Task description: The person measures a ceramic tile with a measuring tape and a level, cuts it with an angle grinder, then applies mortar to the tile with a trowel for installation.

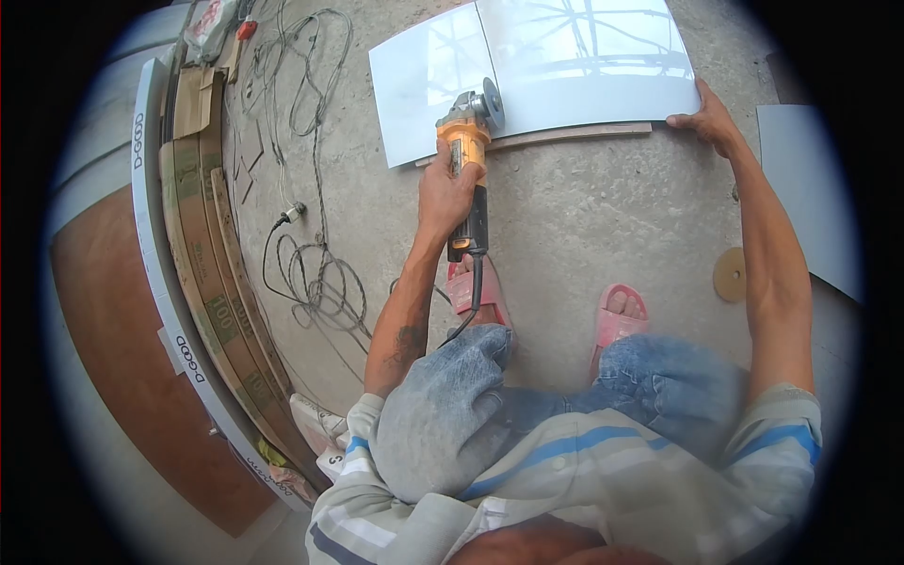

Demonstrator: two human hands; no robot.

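Note:
My left hand (pixel 446 196) is wrapped round the body of a yellow and black angle grinder (pixel 468 151). Its round disc (pixel 492 104) stands on edge at a thin dark line that crosses a glossy white tile (pixel 593 89). At the tile's near right corner, my right hand (pixel 713 121) grips the edge, thumb stretched along the near side. A thin wooden strip (pixel 574 135) lies under the tile's near edge. From the grinder's rear end a black cord (pixel 476 282) runs back past my leg.
Tangled cables (pixel 315 282) and a plug (pixel 294 212) lie on the concrete floor to the left, beside long cardboard boxes (pixel 212 254). Another white tile (pixel 805 188) is at the right, near a tan disc (pixel 729 274). My feet in pink slides (pixel 621 322) are close behind the grinder.

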